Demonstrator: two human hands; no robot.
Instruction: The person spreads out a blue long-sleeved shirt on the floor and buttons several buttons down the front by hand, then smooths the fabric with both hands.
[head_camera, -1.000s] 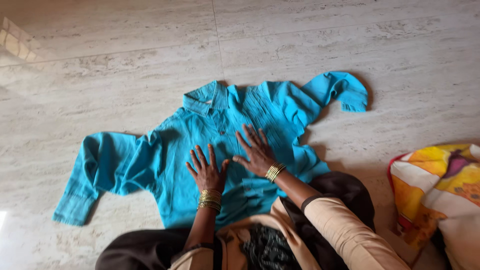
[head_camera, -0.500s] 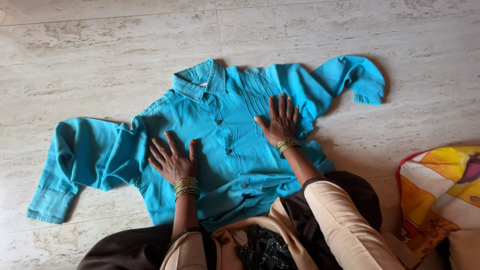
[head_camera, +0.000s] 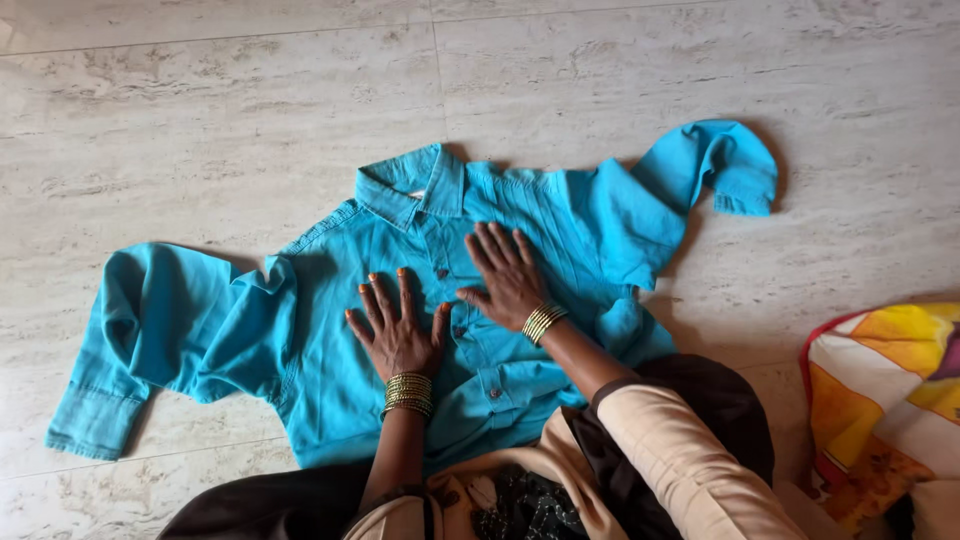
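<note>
Hands, left hand (head_camera: 398, 330) and right hand (head_camera: 508, 275), flat (fingers spread) on blue shirt (head_camera: 330, 300).

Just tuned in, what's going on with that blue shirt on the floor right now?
A person has a turquoise button-up shirt spread front-up on the pale stone floor. Both palms lie flat on its chest near the button placket: the left hand just left of the buttons, the right hand over them. Both sleeves are spread out to the sides, bent and rumpled. A colourful patterned cloth lies at the right edge.
</note>
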